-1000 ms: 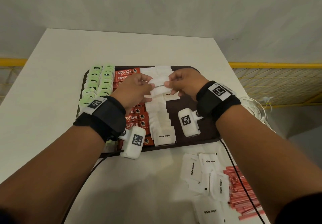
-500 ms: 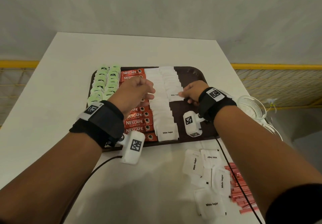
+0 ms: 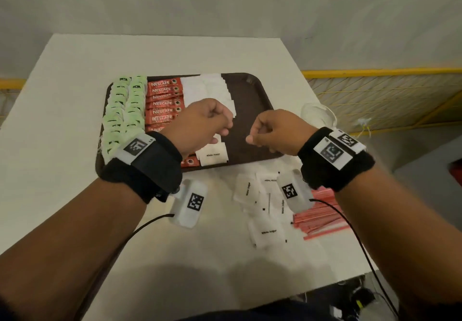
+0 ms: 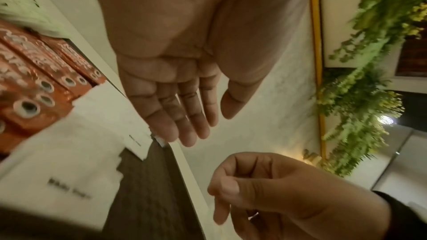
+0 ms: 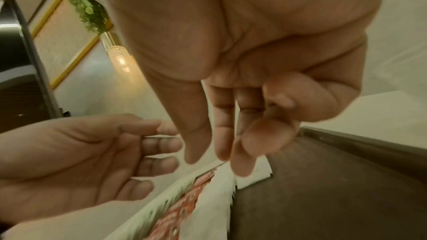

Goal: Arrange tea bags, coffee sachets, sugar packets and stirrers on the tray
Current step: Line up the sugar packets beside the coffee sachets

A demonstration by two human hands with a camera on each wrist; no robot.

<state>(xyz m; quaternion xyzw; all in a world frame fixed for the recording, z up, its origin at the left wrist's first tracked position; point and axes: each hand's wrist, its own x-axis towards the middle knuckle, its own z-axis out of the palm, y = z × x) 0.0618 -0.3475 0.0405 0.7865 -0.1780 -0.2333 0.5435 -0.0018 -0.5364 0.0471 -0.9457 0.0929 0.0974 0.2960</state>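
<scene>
A brown tray (image 3: 250,110) holds green tea bags (image 3: 122,110) at its left, then red coffee sachets (image 3: 163,103), then white sugar packets (image 3: 207,88) in overlapping columns. My left hand (image 3: 202,123) hovers over the sachets and sugar columns with relaxed fingers (image 4: 180,119) and holds nothing. My right hand (image 3: 272,133) hovers over the tray's bare right part, fingers (image 5: 231,143) hanging loosely, also empty. Loose sugar packets (image 3: 265,233) and red stirrers (image 3: 322,217) lie on the table near the front right.
The white table (image 3: 62,170) runs well past the tray on the left and far sides. A white corded object (image 3: 317,115) sits at the tray's right edge. Yellow railing (image 3: 375,73) stands beyond the table's right side.
A second ago both hands held a sugar packet over the tray. It was laid on the right sugar column, and both hands have drawn back toward me, empty.
</scene>
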